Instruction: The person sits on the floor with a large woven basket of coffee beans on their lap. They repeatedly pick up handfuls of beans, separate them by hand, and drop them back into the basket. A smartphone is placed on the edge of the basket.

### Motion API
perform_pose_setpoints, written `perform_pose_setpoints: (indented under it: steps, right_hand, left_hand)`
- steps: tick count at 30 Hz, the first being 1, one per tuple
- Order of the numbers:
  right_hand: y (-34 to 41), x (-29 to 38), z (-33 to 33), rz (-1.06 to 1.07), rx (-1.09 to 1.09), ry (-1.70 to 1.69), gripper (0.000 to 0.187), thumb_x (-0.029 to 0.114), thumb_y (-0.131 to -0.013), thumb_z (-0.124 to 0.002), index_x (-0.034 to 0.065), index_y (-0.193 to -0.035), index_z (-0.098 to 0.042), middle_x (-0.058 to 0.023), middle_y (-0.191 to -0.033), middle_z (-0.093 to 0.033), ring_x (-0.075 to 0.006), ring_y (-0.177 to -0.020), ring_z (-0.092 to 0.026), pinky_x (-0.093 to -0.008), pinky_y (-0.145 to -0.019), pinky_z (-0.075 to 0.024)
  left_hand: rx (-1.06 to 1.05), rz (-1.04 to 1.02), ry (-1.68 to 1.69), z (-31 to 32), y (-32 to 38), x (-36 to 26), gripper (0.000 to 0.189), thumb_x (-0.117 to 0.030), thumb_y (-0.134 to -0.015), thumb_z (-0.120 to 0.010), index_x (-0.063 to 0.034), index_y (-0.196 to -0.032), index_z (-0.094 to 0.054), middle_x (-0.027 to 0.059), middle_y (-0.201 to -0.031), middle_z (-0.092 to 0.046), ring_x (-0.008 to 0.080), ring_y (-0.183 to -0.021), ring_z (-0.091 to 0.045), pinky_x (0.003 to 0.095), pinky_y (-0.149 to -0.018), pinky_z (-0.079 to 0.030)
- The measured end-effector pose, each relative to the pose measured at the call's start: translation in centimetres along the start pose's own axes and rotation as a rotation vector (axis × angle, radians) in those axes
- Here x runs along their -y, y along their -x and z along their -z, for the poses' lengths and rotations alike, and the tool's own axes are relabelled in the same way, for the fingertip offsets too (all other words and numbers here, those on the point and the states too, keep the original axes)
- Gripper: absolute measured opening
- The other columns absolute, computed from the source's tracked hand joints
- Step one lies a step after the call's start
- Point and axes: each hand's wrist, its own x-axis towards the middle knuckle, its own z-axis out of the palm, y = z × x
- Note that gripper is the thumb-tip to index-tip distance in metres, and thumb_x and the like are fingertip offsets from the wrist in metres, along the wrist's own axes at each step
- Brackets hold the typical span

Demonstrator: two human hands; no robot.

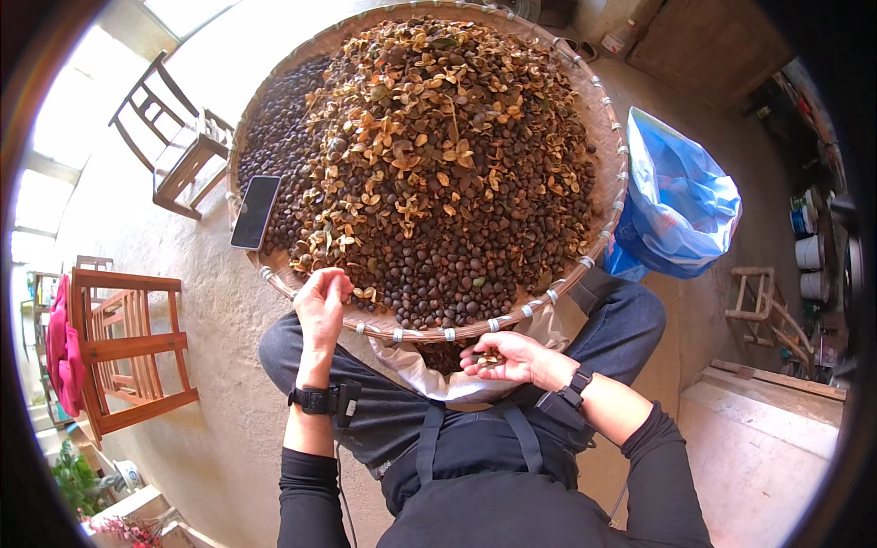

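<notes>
A large round woven bamboo tray (601, 89) stands before me, heaped with dark round seeds (438, 284) mixed with tan split husks (390, 137). Darker seeds lie more evenly along its left side. My left hand (322, 298) is over the near left rim, fingers pinched together beside a few husks; whether something is between the fingertips cannot be told. My right hand (503, 357) is palm up just below the near rim, fingers curled around a few husk pieces (489, 359). Under it, between my legs, a whitish sack (449, 389) is spread open with dark husk debris inside.
A smartphone (255, 212) rests on the tray's left edge. Right of the tray stands an open blue plastic bag (685, 198). Wooden chairs (181, 147) are on the left, one with a pink cloth (64, 349). A small wooden stool (750, 294) is at right.
</notes>
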Motion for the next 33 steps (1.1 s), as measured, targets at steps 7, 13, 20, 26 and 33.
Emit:
perform_pose_setpoints:
  steps: [7, 13, 20, 26, 33]
  right_hand:
    - [0.0, -0.3, 0.8, 0.053, -0.292, -0.121, 0.027, 0.008, -0.089, -0.063, -0.0123, -0.105, -0.053, -0.0375, -0.127, -0.043, -0.0526, -0.126, -0.044, -0.0622, -0.103, -0.0454]
    - [2.9, 3.4, -3.1, 0.232, 0.452, 0.29, 0.036, 0.017, -0.1, -0.051, -0.0111, -0.123, -0.054, -0.0282, -0.12, -0.062, -0.0373, -0.114, -0.062, -0.0429, -0.1, -0.0521]
    - [-1.4, 5.5, -10.1, 0.437, 0.382, 0.311, 0.032, 0.019, -0.1, -0.052, -0.0053, -0.119, -0.047, -0.0277, -0.112, -0.057, -0.0416, -0.099, -0.066, -0.0465, -0.086, -0.0581]
    - [-3.0, 5.3, -11.5, 0.414, 0.295, 0.276, 0.037, 0.026, -0.1, -0.055, -0.0007, -0.124, -0.044, -0.0259, -0.119, -0.052, -0.0388, -0.095, -0.068, -0.0437, -0.083, -0.0596]
    - [-3.9, 6.5, -10.8, 0.475, 0.235, 0.305, 0.02, 0.022, -0.099, -0.06, 0.0029, -0.106, -0.062, -0.007, -0.092, -0.066, -0.0168, -0.078, -0.067, -0.0292, -0.071, -0.0581]
  left_hand:
    - [0.225, -0.383, -0.842, -1.3, 1.6, -0.4, 0.027, 0.0, -0.067, -0.075, -0.0054, -0.092, -0.067, 0.0113, -0.095, -0.056, 0.0316, -0.1, -0.053, 0.0393, -0.088, -0.047]
    - [0.211, -0.521, -0.752, -1.6, 0.3, 0.3, 0.018, 0.003, -0.066, -0.07, -0.0048, -0.079, -0.062, 0.0112, -0.09, -0.054, 0.0321, -0.092, -0.053, 0.04, -0.081, -0.047]
    - [0.203, -0.406, -0.738, -1.1, 0.4, 0.9, 0.017, 0.003, -0.072, -0.064, -0.0054, -0.087, -0.063, 0.0123, -0.091, -0.056, 0.033, -0.093, -0.054, 0.0413, -0.082, -0.047]
    - [0.243, -0.492, -0.742, -1.0, -0.3, -1.4, 0.016, -0.001, -0.071, -0.071, -0.0061, -0.086, -0.068, 0.0093, -0.088, -0.058, 0.0307, -0.091, -0.056, 0.0399, -0.082, -0.048]
    - [0.332, -0.375, -0.454, -1.9, -0.8, -2.3, 0.015, -0.008, -0.076, -0.074, -0.0051, -0.089, -0.069, 0.0092, -0.084, -0.063, 0.0306, -0.086, -0.059, 0.0382, -0.079, -0.049]
